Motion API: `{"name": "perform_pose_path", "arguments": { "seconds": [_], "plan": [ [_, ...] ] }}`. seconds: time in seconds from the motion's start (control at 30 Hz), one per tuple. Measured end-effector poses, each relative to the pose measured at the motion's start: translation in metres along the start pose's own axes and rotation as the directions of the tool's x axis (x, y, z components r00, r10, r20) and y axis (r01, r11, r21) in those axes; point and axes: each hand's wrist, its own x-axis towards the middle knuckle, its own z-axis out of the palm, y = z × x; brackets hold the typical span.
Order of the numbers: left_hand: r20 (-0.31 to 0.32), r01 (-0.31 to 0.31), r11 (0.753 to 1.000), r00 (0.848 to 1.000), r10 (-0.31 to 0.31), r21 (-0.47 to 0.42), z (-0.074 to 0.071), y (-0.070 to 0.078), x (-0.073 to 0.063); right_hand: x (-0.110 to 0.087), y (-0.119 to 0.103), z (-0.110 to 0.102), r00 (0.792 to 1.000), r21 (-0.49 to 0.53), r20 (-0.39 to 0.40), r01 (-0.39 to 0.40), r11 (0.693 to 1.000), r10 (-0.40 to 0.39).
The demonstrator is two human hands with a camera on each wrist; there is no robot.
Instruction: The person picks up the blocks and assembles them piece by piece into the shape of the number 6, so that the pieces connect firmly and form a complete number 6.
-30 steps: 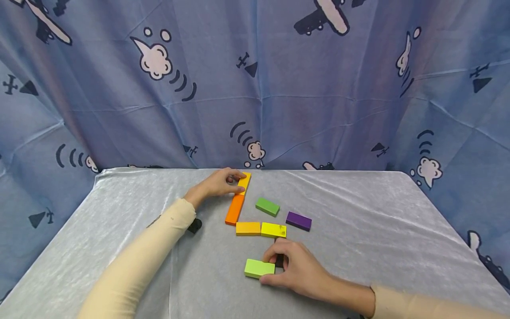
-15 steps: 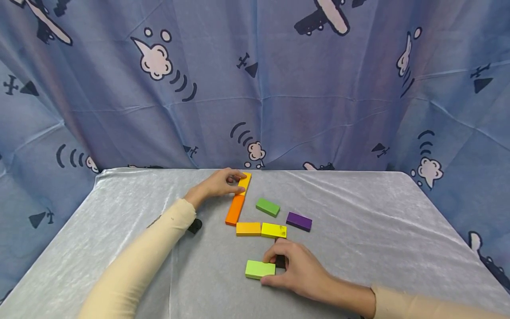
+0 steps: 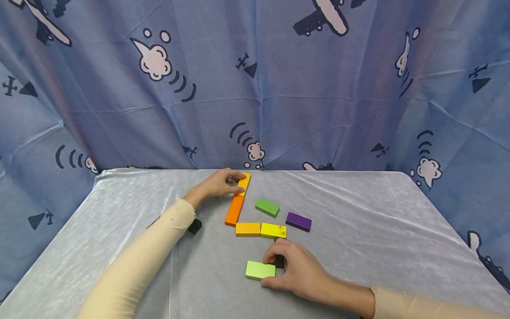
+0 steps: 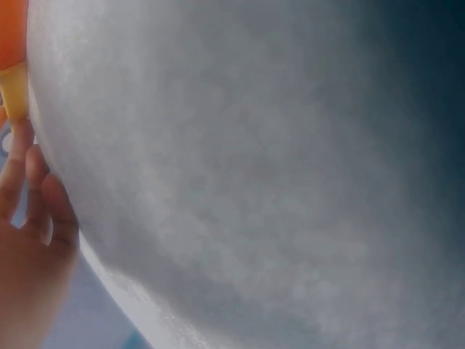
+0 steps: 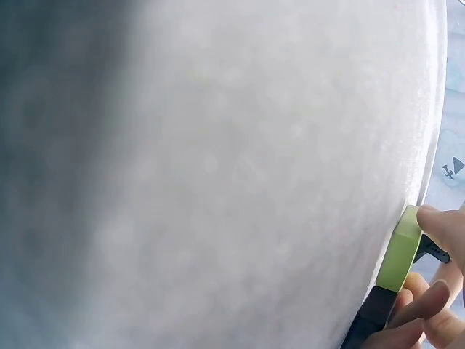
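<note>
At the far end of the table, my left hand (image 3: 217,182) pinches a yellow block (image 3: 245,182) between thumb and fingers. That block meets an orange block (image 3: 234,210) end to end. Nearer, my right hand (image 3: 299,270) holds a light green block (image 3: 255,269) by its right end, thumb on the near side and a finger on the far side. A dark block (image 3: 280,260) is partly hidden behind the right fingers; in the right wrist view this dark block (image 5: 370,318) adjoins the light green one's end. The left wrist view shows only part of the left hand (image 4: 40,233).
An amber block (image 3: 248,229) and a bright yellow block (image 3: 273,230) lie end to end in the middle. Green (image 3: 267,207) and purple (image 3: 299,222) blocks lie apart to their right. A black object (image 3: 195,226) shows beside the left sleeve. A curtain (image 3: 255,88) hangs behind the table.
The light green block in my right hand has shifted very slightly towards me. My left hand and the other blocks have stayed in place.
</note>
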Motion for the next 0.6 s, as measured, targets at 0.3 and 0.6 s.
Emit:
{"name": "perform_pose_path", "arguments": {
  "seconds": [0.3,0.6],
  "plan": [
    [-0.003,0.004,1.000,1.000,-0.004,-0.001,0.0000,0.0004,-0.0004,0.0009,0.0002,0.0001,0.999,0.019,-0.017,0.028,0.999,-0.028],
    [-0.002,0.000,1.000,1.000,0.000,0.003,-0.0005,-0.0008,-0.0006,0.0010,0.0004,0.0017,0.999,0.011,-0.026,0.029,1.000,-0.029]
  ]
}}
